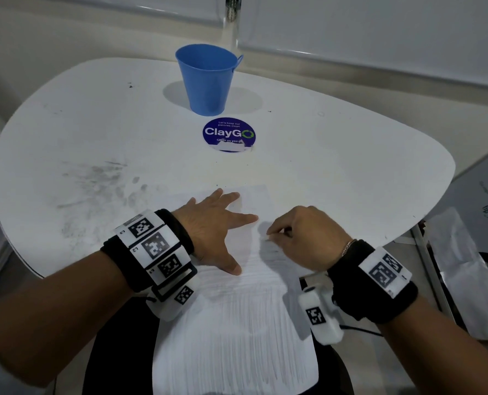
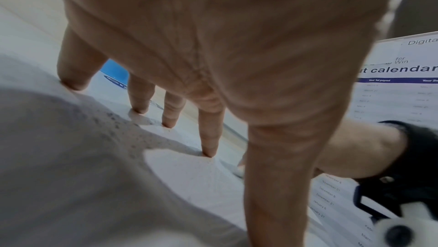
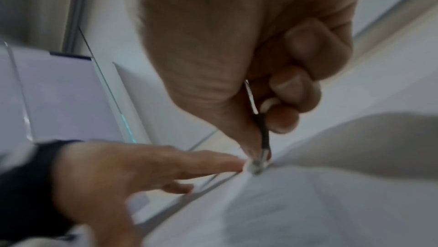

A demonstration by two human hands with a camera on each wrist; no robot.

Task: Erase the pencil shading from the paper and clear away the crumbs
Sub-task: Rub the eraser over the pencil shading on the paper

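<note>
Right hand [image 3: 249, 59] pinching slim eraser [image 3: 261, 138], tip on paper [image 3: 308, 204] beside left hand [image 3: 123, 168].

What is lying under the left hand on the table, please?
The left hand presses flat with spread fingers on the paper, which lies on the table. Whatever shading sits beneath the palm is covered.

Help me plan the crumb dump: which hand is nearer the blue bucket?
Left. The left hand lies flat on the paper, below the blue bucket; the right hand is farther off.

A white sheet of paper [image 1: 237, 323] lies flat, hanging over the near tabletop edge, faint pencil streaks across it. A thin pencil-shaped eraser [image 3: 257, 133], pinched in the right grip, touches it tip-down beside the left grip's forefinger.
</note>
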